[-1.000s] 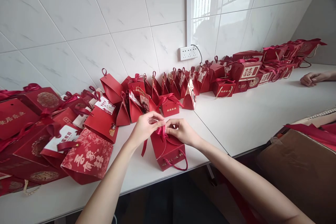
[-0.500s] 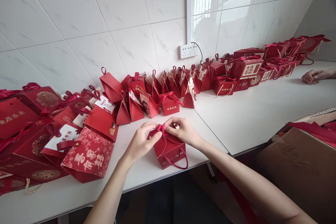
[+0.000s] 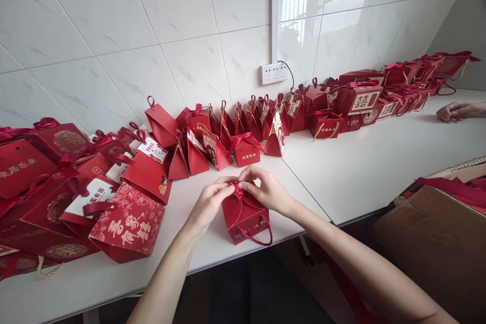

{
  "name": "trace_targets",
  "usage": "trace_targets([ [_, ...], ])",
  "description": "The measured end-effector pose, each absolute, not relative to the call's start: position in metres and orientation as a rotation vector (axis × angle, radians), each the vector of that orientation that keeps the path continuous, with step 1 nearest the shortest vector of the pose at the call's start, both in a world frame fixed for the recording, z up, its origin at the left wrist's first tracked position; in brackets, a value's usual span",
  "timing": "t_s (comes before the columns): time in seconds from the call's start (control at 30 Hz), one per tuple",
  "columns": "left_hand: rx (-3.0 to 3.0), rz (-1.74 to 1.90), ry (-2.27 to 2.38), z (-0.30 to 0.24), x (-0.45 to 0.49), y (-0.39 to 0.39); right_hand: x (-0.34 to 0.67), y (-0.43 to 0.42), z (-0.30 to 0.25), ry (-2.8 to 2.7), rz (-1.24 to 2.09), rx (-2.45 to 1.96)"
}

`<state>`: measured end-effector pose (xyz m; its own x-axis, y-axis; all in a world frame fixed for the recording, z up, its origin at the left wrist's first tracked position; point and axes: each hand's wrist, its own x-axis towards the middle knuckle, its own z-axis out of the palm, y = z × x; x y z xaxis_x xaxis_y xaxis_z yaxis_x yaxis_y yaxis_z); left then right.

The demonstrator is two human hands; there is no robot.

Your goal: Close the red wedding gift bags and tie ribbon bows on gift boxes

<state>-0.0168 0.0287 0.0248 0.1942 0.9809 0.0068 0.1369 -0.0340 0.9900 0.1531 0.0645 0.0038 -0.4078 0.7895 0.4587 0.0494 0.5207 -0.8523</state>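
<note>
A red gift box with overlapping curved top flaps stands upright near the table's front edge. From its front hangs a twisted red cord handle. A red ribbon is gathered on top of the box. My left hand pinches the ribbon from the left, thumb against fingers. On the right side, my right hand also closes on the ribbon, its fingertips nearly meeting those of the left. The fingers partly cover the ribbon, so its knot cannot be made out fully.
Behind the box, several triangular red boxes line the tiled wall. A floral red box lies left among piled boxes. More boxes are stacked right. Another person's hand rests on the table at right, above a cardboard carton.
My left hand has moved slightly in and right, its thumb and fingers now closer together on the ribbon. The ribbon looks more bunched. The box has stayed in place.
</note>
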Motion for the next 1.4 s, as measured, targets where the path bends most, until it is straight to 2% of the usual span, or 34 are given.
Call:
trace_targets([
  [0.23, 1.379, 1.05, 1.156, 0.019, -0.019, 0.03, 0.167, 0.048, 0.014, -2.161, 0.282, -0.71],
  [0.37, 1.364, 1.043, 1.124, 0.018, -0.02, 0.03, 0.171, 0.042, 0.015, -2.208, 0.119, -0.722],
  [0.57, 1.399, 1.042, 1.122, 0.017, -0.023, 0.029, 0.167, 0.045, 0.013, -2.176, 0.067, -0.677],
  [0.83, 1.862, 1.203, 1.679, 0.028, -0.014, 0.009, 0.179, 0.046, 0.019, -2.223, -0.024, -0.63],
  [1.23, 1.91, 1.353, 1.87, 0.011, -0.015, -0.02, 0.203, 0.053, 0.01, -2.342, -0.334, -0.613],
  [1.33, 1.862, 1.23, 1.926, 0.01, -0.01, -0.028, 0.205, 0.048, 0.012, -2.332, -0.225, -0.612],
  [1.4, 1.851, 1.193, 1.942, 0.009, -0.005, -0.031, 0.202, 0.043, 0.015, -2.274, -0.013, -0.688],
])
